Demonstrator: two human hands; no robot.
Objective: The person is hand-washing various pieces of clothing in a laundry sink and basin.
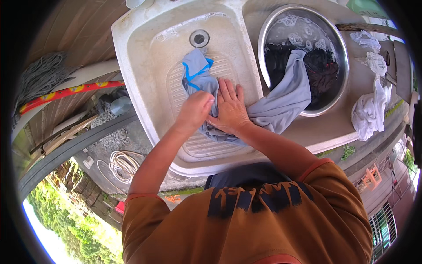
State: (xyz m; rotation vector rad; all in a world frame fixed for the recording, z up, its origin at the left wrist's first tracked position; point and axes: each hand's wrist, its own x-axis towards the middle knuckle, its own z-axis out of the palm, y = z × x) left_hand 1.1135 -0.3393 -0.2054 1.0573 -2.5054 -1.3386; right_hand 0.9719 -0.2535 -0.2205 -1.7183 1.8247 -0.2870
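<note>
A wet grey garment with bright blue trim [197, 71] lies over the ribbed washboard of a pale laundry sink [145, 66]. My left hand [196, 109] is closed in a fist on the bunched cloth. Palm down beside it, my right hand [231, 110] presses on the garment, its fingers stretched out and its thumb spread. Whitish suds coat the back of the right hand. From under that wrist the cloth runs right and up over the rim of a round metal basin [344, 66], its end resting among dark wet clothes [318, 64] in soapy water.
A metal drain [199, 38] sits at the sink's far end. Crumpled white cloths [367, 112] lie along the counter's right side. Grey mop strands [44, 74] hang at the left, near a red patterned pole [69, 94]. A coiled hose [123, 166] lies on the ground below.
</note>
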